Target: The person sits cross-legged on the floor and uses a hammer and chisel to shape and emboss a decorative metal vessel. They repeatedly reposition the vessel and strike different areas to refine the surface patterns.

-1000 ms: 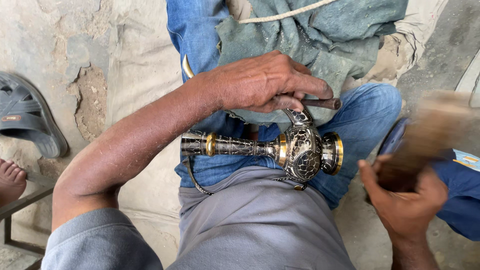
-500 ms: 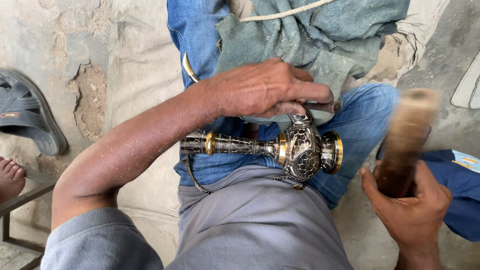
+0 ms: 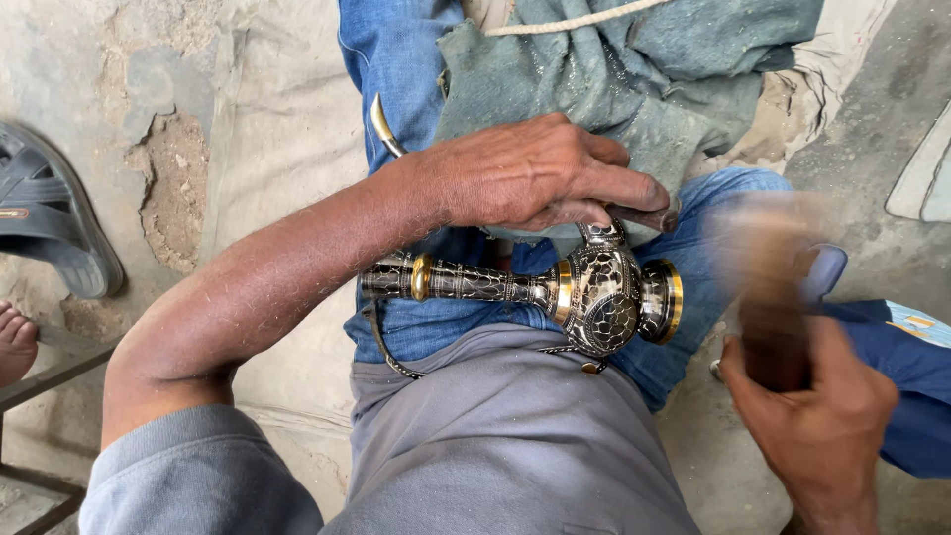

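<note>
An engraved metal vessel [image 3: 594,297] with a long neck and brass bands lies sideways across my lap, resting on my blue jeans. My left hand [image 3: 535,173] is closed around a thin dark metal punch [image 3: 644,215] whose tip rests on the vessel's round body. My right hand [image 3: 817,411] grips a wooden mallet [image 3: 768,277] at the right, blurred by motion and close to the punch's end.
A grey-green cloth [image 3: 644,69] with a rope covers my thighs at the top. A dark sandal [image 3: 50,218] lies on the cracked concrete floor at the left, with someone's bare toes [image 3: 15,342] below it. A curved metal piece [image 3: 381,124] pokes out behind my wrist.
The wooden mallet has swung left toward the punch and is now blurred. My right hand has shifted with it. My left hand and the vessel stay in place.
</note>
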